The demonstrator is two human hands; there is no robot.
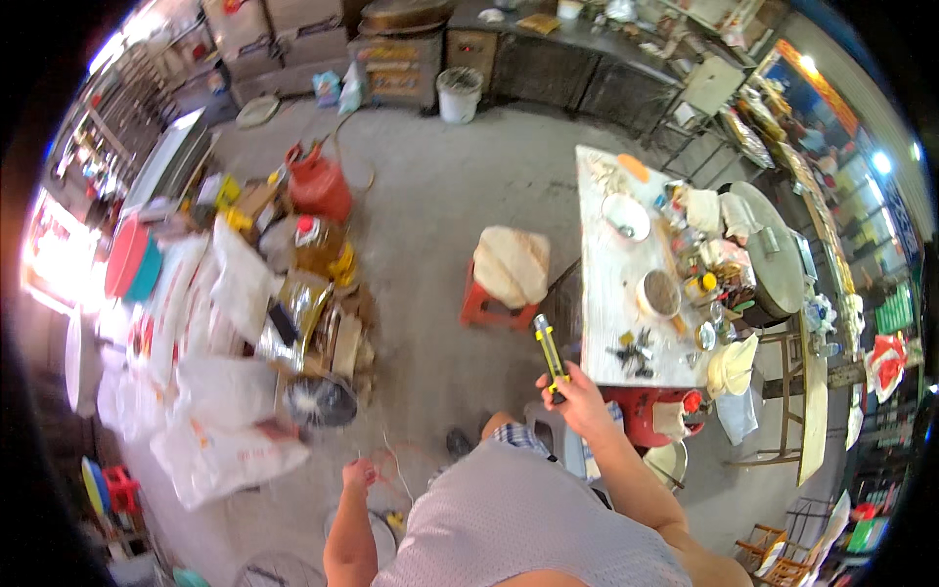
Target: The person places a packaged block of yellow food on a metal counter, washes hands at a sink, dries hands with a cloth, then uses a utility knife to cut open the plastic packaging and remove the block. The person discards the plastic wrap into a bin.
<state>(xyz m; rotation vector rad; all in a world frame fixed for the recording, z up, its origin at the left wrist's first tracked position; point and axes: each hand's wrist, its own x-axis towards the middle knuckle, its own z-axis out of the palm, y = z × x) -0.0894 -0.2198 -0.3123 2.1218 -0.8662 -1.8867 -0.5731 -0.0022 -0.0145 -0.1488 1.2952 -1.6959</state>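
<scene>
My right hand (pixel 583 403) grips a yellow-and-black utility knife (pixel 549 352), its tip pointing away from me over the floor beside the table's near left corner. Low on the left hangs my left hand (pixel 359 475), fingers curled. A thin white cord (pixel 397 462) and some reddish strands run beside it; whether the fingers hold any of them is not clear. Beyond the knife stands a red stool (pixel 499 314) topped with a beige cushion (pixel 511 265). On the white table (pixel 605 345) to the right are small dark pieces (pixel 637 355), a round tub (pixel 659 295) and a white bowl (pixel 626 218).
On the left, white sacks (pixel 227 455), cartons and an oil jug (pixel 320 246) are heaped on the floor. Behind them stands a red gas cylinder (pixel 318 183). A white bucket (pixel 460 95) is by the far counter. Red stools (pixel 642 418) sit under the table's near edge.
</scene>
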